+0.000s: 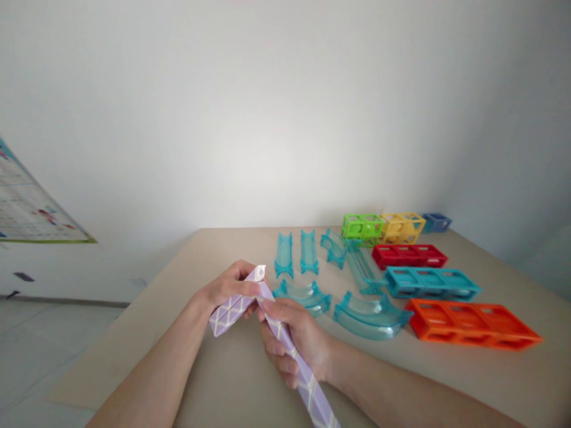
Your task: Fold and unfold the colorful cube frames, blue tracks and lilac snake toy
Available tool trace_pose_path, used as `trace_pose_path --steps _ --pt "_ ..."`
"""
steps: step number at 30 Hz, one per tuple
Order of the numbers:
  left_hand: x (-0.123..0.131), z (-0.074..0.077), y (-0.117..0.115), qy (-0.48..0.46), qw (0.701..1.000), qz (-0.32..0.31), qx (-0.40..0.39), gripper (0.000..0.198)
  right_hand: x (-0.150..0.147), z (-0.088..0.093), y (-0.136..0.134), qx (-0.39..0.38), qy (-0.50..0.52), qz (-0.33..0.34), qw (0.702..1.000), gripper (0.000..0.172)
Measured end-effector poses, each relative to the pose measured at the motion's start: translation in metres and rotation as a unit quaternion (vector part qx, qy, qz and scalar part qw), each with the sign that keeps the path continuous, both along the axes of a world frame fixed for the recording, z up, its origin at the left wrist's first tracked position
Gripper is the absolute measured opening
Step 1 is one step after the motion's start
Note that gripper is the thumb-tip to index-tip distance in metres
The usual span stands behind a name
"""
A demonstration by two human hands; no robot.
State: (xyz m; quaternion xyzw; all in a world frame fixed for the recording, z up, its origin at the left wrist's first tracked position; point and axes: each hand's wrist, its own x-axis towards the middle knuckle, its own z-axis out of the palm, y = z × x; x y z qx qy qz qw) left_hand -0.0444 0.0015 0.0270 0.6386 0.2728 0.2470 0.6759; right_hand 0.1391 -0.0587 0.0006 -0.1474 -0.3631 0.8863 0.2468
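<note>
A lavender and white snake puzzle [307, 380], made of wedge segments, is held in both hands above the near part of the table. My left hand [232, 285] is closed round its folded end, where two lengths lie side by side, with the thumb on top near the bend. My right hand [297, 336] grips the long straight length just right of the bend, thumb above and fingers curled beneath. That straight length runs down toward me and leaves the bottom of the view. Part of the bend is hidden by the fingers.
Clear teal track pieces, straight [284, 254] and curved [372, 321], lie on the beige table [232, 392] beyond my hands. To the right are orange [473, 324], teal [430, 283], red [409, 256], green [362, 227], yellow [401, 227] and blue [437, 222] block frames. A white wall rises behind.
</note>
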Motion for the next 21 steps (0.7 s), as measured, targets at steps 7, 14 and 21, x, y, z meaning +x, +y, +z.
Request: trace_pose_path --steps 7,14,21 --pt "0.003 -0.002 -0.001 0.004 0.999 0.043 0.024 0.037 -0.002 0.006 -0.002 0.004 -0.021 -0.076 0.997 0.029" --pt "0.006 0.004 -0.005 0.040 0.991 0.066 0.108 0.036 -0.005 0.007 -0.006 0.021 -0.078 -0.112 0.990 0.032" --pt "0.006 0.000 -0.001 0.064 0.975 0.134 0.167 0.028 -0.007 -0.002 0.000 0.027 -0.069 -0.163 0.984 0.037"
